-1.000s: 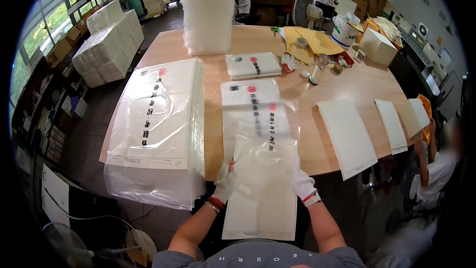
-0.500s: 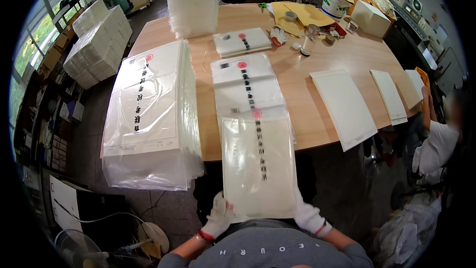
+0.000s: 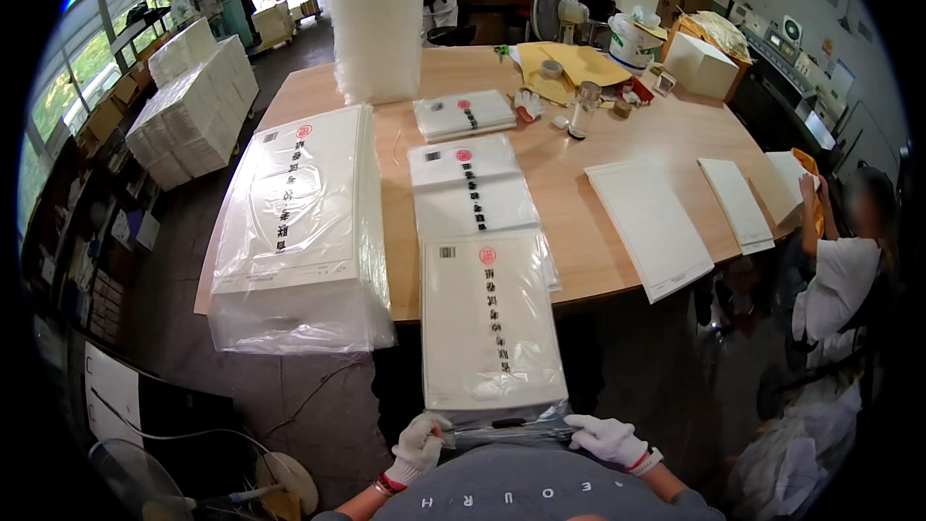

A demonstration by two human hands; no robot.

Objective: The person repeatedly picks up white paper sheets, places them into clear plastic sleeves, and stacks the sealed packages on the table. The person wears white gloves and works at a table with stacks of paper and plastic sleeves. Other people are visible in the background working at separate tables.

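Both gloved hands, left (image 3: pixel 417 444) and right (image 3: pixel 606 438), are pinching the open end of a bag (image 3: pixel 494 336) with white sheets already inside, hanging off the bench (image 3: pixel 579 203), not closed yet, near a big pile (image 3: pixel 299 232).

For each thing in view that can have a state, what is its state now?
Left hand: gloved, gripping the bag's near edge.
Right hand: gloved, gripping the same edge.
Plastic bag: filled with white sheets, open end toward the person.
Big stack: wrapped in plastic, lying flat on the table.
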